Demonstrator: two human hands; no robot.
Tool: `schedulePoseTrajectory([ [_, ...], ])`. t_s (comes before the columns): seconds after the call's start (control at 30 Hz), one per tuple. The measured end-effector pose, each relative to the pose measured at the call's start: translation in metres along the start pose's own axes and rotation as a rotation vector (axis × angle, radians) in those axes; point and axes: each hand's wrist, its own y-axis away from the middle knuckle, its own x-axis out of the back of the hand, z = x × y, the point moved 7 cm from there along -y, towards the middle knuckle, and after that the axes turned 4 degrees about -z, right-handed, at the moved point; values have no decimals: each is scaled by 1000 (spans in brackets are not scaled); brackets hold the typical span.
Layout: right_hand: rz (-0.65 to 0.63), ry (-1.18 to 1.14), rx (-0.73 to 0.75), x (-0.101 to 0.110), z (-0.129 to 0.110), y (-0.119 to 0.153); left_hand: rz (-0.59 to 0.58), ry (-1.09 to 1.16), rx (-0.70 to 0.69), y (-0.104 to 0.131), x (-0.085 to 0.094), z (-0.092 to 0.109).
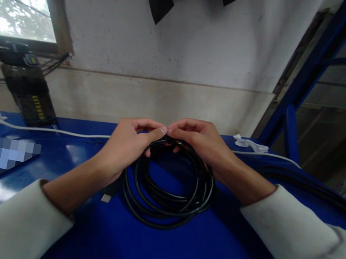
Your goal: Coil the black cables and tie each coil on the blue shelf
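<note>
The left hand and the right hand meet fingertip to fingertip at the far edge of a coiled black cable, each pinching the bundled loops at the same spot, which keeps the turns from springing apart. The fingers are curled nearly closed around the strands. The rest of the coil lies flat on the blue desk between the wrists, so the desk bears its weight. A plug end pokes out beneath the left wrist. A white cord runs across the desk beyond the left hand.
</note>
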Motion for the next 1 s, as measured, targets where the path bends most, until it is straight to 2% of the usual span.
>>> schedulePoseTrajectory([
  [0.2,47,-20,-40,3,4,0,-5,5,16,0,-1,-1],
  [0.47,48,-60,-128,6,13,-1,13,15,37,-1,0,-4],
  [0.77,25,-50,-175,9,19,-1,23,30,23,-2,0,-4],
  [1.0,-41,-161,-186,4,17,0,22,30,28,0,1,-1],
])
